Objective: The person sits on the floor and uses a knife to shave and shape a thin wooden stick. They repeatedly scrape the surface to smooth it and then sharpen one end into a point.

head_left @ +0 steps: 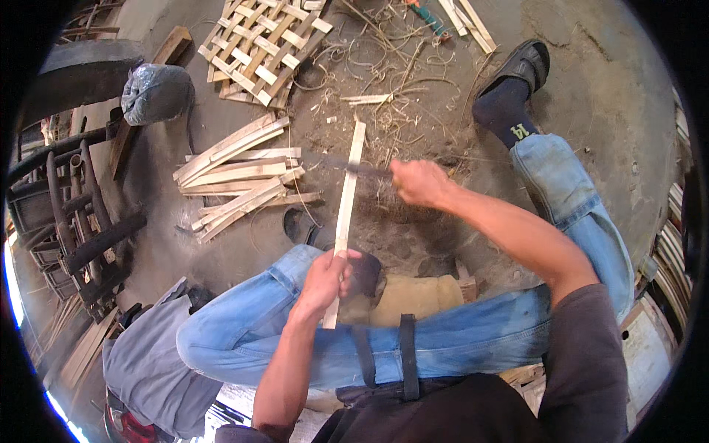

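Note:
My left hand (329, 279) is closed round the lower part of a pale, flat bamboo strip (346, 210), which slants up and away from my lap. In my right hand (419, 182) is the handle of a knife (368, 171). Its dark blade lies across the strip above the middle and is smeared by motion toward the left. Thin curled shavings (391, 136) cover the ground beyond the strip's far end. To the left lies a loose pile of similar cut strips (236, 173).
A woven lattice panel (269, 44) lies at the far left of centre. Dark metal framework (77, 214) and a plastic-wrapped bundle (156, 94) stand on the left. Grey cloth (162, 362) is beside my left knee. My sandalled foot (517, 81) rests at the far right.

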{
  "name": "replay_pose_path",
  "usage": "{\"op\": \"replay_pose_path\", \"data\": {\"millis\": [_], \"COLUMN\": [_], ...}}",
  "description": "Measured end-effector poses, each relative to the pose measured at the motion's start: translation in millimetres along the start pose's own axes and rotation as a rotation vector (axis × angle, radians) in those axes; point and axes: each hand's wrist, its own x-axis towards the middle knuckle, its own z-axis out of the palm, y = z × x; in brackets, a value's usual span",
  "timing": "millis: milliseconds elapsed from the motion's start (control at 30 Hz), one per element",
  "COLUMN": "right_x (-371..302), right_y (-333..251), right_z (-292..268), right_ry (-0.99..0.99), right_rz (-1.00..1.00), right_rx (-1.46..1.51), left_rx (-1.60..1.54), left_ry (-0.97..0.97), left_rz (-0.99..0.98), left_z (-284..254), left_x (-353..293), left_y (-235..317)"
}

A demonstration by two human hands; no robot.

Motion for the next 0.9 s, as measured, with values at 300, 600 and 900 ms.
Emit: {"op": "replay_pose_path", "data": {"millis": [300, 600, 900], "right_x": [-48.5, -82.4, -153.6], "right_y": [-62.2, -61.3, -131.3], "right_z": [-20.4, -103.6, -77.9], "right_ry": [-0.068, 0.212, 0.121], "right_rz": [-0.224, -0.225, -0.381], "right_rx": [0.004, -0.149, -0.134], "left_rx": [-0.119, -0.174, -0.023], "left_ry": [0.064, -0.052, 0.213], "left_rz": [0.074, 0.215, 0.375], "left_z": [16.6, 8.6, 6.3], "left_x": [10.7, -118.9, -144.5], "left_y": [8.9, -25.0, -46.4]}}
